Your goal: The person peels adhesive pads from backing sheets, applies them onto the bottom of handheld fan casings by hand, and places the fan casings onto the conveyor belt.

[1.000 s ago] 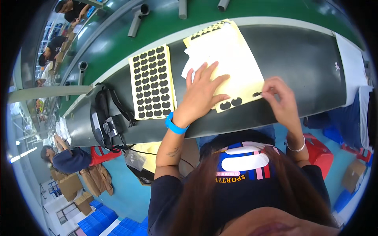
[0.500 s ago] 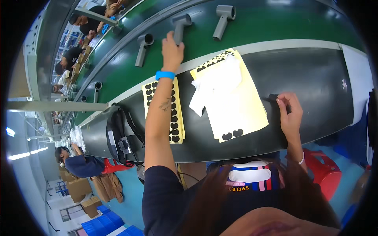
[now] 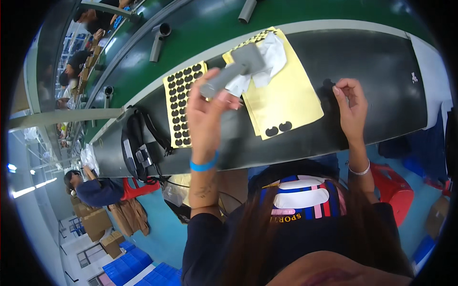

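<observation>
My left hand (image 3: 206, 114) is closed round the handle of a grey hair-dryer-shaped housing (image 3: 248, 58), a short tube on a straight handle, lifted above the bench and blurred by motion. Below its head lie yellow backing sheets (image 3: 286, 102) with crumpled white paper (image 3: 275, 57) on top and a couple of black stickers (image 3: 285, 126) near the front corner. A small black sticker (image 3: 328, 83) is pinched between the thumb and finger of my right hand (image 3: 354, 107), to the right of those sheets. Left of them rests a sheet full of black stickers (image 3: 179, 105), partly behind my left hand.
Beyond the bench (image 3: 377, 71) runs a green conveyor (image 3: 200, 28) carrying more grey housings (image 3: 157, 45). A black bag (image 3: 136, 143) lies on the bench at left. To my right stands a red stool (image 3: 393, 195). A person (image 3: 98, 188) sits farther left.
My left hand has taken a grey housing off the conveyor and brought it back over the sheets. My right hand still pinches the black sticker at nearly the same place. The view has shifted.
</observation>
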Motion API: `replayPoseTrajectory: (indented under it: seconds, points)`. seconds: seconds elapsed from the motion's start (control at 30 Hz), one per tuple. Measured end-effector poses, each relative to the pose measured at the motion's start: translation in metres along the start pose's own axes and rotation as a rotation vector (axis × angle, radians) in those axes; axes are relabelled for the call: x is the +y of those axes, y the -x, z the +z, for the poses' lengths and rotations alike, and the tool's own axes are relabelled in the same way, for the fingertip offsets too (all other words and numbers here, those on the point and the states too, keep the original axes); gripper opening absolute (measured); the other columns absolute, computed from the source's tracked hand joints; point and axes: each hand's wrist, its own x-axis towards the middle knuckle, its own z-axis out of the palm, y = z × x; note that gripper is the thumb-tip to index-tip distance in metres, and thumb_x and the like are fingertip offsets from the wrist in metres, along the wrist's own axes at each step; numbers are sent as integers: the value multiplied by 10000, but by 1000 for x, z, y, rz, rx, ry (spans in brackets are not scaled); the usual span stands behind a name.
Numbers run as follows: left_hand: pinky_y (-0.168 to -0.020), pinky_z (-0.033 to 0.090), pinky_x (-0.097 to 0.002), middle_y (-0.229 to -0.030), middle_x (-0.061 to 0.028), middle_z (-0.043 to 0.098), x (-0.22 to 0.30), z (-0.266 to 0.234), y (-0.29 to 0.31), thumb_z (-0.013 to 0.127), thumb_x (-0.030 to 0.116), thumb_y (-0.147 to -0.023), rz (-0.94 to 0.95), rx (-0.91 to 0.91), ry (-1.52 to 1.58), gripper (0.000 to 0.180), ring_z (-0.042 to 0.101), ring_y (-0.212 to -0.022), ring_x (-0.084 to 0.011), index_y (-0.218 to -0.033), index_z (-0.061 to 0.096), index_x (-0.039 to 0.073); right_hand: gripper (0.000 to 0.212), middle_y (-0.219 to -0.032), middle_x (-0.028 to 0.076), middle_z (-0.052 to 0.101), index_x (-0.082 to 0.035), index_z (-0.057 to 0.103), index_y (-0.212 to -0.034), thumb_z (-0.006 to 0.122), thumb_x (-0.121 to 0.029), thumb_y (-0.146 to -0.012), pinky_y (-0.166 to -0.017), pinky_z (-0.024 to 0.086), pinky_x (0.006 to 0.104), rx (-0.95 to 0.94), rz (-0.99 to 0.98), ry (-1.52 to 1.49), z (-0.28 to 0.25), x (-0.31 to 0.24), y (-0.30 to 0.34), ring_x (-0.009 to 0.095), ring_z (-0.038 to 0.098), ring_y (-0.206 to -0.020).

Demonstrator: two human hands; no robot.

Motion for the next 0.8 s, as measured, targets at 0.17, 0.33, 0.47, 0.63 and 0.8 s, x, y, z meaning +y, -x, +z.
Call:
replayPoseTrajectory:
  seconds: [0.17, 0.33, 0.47, 0.63, 0.8]
  points:
    - [-688, 531, -273, -1128, -121, 498, -24, 22, 37, 709, -57, -747, 327, -100, -540, 473, 568, -897, -142, -1196, 580, 10, 141, -899, 37, 560, -2, 536, -996, 589, 29, -868, -795, 415, 235, -132, -10, -169, 13, -59, 11, 106, 525, -831]
    - [-662, 584, -228, -1192, -114, 506, -34, 46, 34, 704, -144, -676, 401, -172, -261, 488, 555, -808, -120, -1127, 643, 31, 362, -872, 84, 540, -30, 398, -1091, 585, 101, -810, -897, 414, 326, -315, -114, -203, 24, -96, 16, 170, 554, -907]
    - [-719, 600, -237, -1208, -111, 509, -35, 51, 35, 707, -133, -687, 313, -254, -154, 500, 554, -812, -108, -1155, 626, 22, 363, -868, 81, 554, -38, 396, -1080, 585, 112, -809, -901, 424, 320, -372, -42, -152, 29, -103, 14, 207, 589, -1016]
    - [-750, 599, -251, -1262, -109, 454, -29, 51, 37, 717, -113, -704, 222, -312, 14, 528, 557, -859, -119, -1205, 576, -27, 355, -886, 87, 552, -31, 395, -1074, 587, 113, -813, -874, 449, 309, -365, -56, -172, 29, -99, 16, 212, 608, -995]
    - [-793, 595, -281, -1296, -116, 411, -30, 48, 33, 701, -109, -727, 215, -385, 87, 554, 562, -898, -139, -1251, 532, -44, 361, -906, 87, 547, -25, 393, -1076, 592, 117, -811, -847, 471, 304, -364, -67, -166, 30, -101, 14, 217, 618, -992]
